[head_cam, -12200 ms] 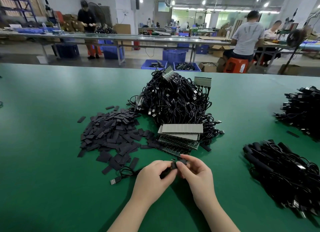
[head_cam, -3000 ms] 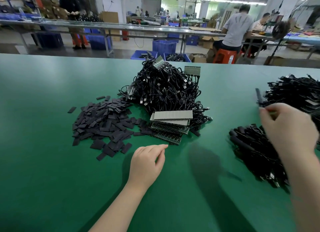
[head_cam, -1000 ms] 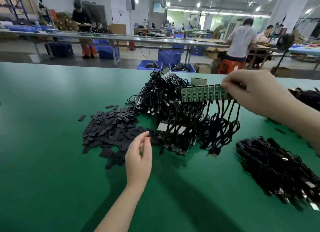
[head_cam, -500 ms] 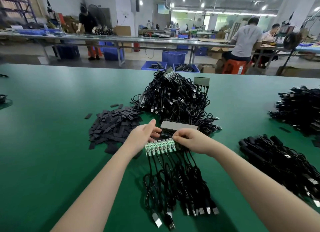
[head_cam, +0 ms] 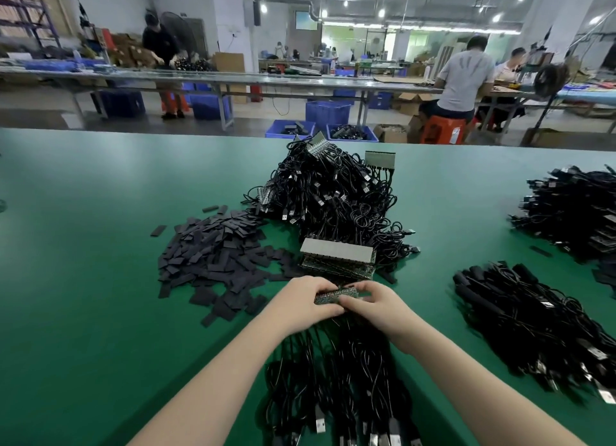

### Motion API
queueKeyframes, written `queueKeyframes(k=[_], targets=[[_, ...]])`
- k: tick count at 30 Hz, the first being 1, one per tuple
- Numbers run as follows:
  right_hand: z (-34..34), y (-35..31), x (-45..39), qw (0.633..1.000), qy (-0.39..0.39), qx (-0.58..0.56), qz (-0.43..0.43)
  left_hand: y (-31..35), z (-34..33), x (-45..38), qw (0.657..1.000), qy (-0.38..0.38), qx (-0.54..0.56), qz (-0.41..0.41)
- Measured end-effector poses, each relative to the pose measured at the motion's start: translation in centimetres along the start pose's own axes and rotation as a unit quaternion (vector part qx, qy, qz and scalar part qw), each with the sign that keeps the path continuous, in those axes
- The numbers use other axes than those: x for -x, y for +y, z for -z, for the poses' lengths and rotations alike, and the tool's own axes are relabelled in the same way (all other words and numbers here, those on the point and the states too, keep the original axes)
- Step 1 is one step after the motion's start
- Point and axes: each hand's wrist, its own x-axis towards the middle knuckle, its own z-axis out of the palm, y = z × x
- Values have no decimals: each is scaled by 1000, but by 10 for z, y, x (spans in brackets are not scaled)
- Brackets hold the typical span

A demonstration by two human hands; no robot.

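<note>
A strip of small circuit boards (head_cam: 336, 296) is at centre frame, low over the green table (head_cam: 83, 312), black cables (head_cam: 340, 379) trailing to the lower edge. The left hand (head_cam: 305, 300) and right hand (head_cam: 376, 307) pinch its 2 ends, fingers curled. Likely the separating step: next, snap 1 board free cleanly, then reach left for the black sleeves (head_cam: 216, 255).

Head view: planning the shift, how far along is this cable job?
Done, apparently: the pile of black sleeved cables on the right. In hand: left hand and right hand grip a narrow circuit-board strip trailing black USB cables. Remaining: the tangled heap of cabled strips and the heap of flat black sleeves.
</note>
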Motion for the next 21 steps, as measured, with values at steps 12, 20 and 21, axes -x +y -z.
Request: queueKeyframes(k=[12, 20, 21], targets=[[3, 11, 6, 992, 64, 82, 69, 2, -5, -8, 1000, 21, 5, 20], [1, 12, 7, 993, 98, 48, 45, 3, -11, -11, 998, -3, 50, 30], [2, 11, 8, 994, 95, 39, 38, 3, -11, -12, 998, 1, 44, 35]])
